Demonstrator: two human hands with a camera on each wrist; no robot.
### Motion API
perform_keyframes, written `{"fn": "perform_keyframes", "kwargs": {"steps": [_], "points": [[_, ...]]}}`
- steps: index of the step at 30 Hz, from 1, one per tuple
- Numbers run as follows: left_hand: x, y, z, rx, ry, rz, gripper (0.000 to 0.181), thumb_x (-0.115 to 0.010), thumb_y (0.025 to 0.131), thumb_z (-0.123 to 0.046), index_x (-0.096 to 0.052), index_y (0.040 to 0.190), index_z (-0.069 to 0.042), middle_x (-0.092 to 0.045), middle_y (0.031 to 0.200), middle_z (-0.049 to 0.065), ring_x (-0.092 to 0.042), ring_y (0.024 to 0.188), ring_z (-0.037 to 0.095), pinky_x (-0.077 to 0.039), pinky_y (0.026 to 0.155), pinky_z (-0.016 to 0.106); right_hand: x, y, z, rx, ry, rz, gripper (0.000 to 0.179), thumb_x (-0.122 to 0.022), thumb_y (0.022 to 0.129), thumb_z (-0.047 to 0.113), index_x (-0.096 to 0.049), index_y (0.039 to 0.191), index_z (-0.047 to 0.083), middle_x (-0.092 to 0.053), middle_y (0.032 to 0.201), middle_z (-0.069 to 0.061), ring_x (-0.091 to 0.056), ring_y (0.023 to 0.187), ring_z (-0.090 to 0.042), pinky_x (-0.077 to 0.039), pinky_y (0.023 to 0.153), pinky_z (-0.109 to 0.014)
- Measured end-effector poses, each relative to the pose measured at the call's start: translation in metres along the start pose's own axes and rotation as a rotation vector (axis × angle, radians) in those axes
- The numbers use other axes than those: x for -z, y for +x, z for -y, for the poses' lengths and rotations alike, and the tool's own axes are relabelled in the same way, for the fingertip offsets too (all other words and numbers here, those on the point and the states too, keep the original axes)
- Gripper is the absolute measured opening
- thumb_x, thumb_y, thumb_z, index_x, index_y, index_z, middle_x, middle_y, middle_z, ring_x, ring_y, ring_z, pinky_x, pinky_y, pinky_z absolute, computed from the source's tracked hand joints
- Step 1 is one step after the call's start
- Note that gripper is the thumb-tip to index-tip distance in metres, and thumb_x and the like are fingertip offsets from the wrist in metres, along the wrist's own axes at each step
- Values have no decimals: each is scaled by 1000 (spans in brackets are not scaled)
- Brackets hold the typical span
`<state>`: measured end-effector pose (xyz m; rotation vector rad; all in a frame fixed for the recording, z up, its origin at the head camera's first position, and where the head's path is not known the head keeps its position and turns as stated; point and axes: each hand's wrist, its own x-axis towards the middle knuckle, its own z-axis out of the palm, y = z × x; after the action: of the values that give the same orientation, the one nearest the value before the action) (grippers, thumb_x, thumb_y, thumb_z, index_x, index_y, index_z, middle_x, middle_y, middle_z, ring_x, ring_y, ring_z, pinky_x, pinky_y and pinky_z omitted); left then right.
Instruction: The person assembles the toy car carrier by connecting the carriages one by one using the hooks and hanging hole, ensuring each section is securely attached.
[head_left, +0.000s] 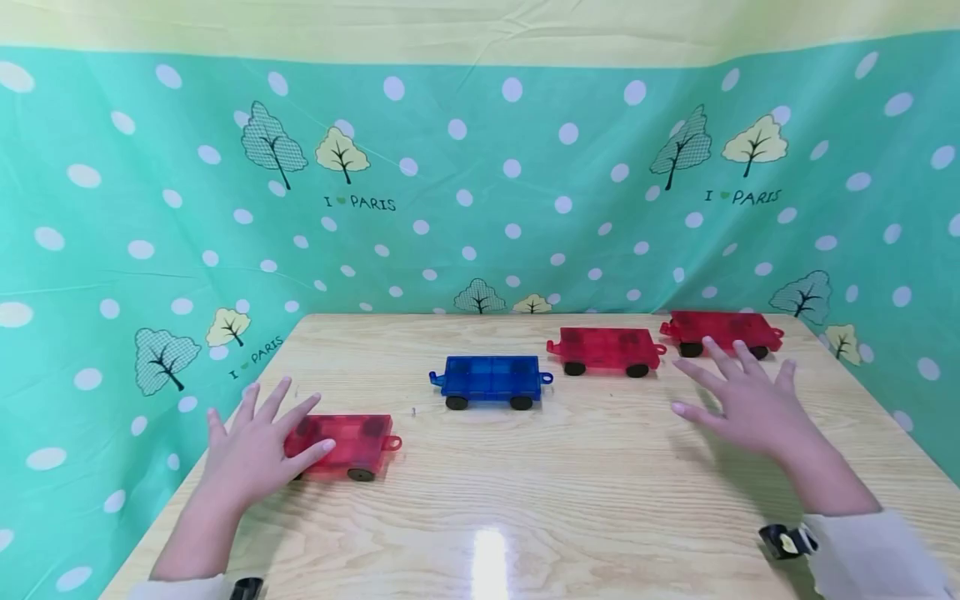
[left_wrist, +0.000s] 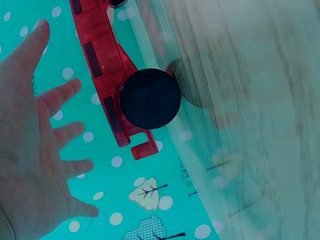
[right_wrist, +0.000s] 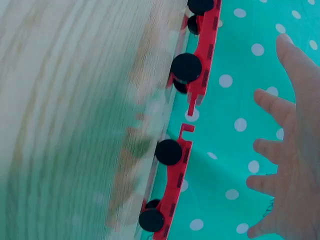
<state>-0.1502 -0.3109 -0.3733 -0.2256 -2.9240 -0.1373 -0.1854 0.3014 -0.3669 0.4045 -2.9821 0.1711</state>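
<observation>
Fingers spread, my left hand (head_left: 251, 454) hovers over the left part of a red toy train car (head_left: 352, 446) at the table's front left. In the left wrist view that car's black wheel (left_wrist: 150, 98) and hook stand apart from the palm. My right hand (head_left: 757, 408), also spread, is held above the table in front of the far-right red car (head_left: 723, 333). A second red car (head_left: 607, 348) sits just left of that one; the right wrist view shows a gap between hook and loop. Near the middle stands a blue car (head_left: 491, 379). Neither hand holds anything.
The cars stand on a light wood-grain table (head_left: 570, 500). A green polka-dot cloth (head_left: 510, 192) with printed trees hangs behind it and along both sides. Dark bands (head_left: 787, 542) circle the wrists near the white sleeves (head_left: 870, 554).
</observation>
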Motion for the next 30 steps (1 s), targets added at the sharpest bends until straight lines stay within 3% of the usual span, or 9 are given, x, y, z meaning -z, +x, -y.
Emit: {"fn": "perform_keyframes", "kwargs": {"steps": [9,24,30], "points": [[-1,1,-2,-11,-66,4,78,-56,84,-71,-47,145,-23,-24,155,22,-2,142,52,8,92,83,-5,7,16,67,18,-46,76,-55,88,66,-39,151,26,-19,158,-23,-6,141,-53,23,92,-74],[-2,10,-12,-52,-189,6,75,-62,85,-63,-47,146,-23,-24,158,16,-9,142,50,4,97,81,0,19,44,116,68,-40,75,-59,87,63,-38,151,28,-20,158,-22,-8,143,-50,9,95,-81],[-4,13,-12,-74,-221,5,73,-65,85,-60,-48,145,-21,-26,157,15,-15,141,50,-7,96,81,2,24,52,139,87,-39,75,-61,88,60,-39,151,27,-20,158,-21,-9,144,-46,3,100,-79]]}}
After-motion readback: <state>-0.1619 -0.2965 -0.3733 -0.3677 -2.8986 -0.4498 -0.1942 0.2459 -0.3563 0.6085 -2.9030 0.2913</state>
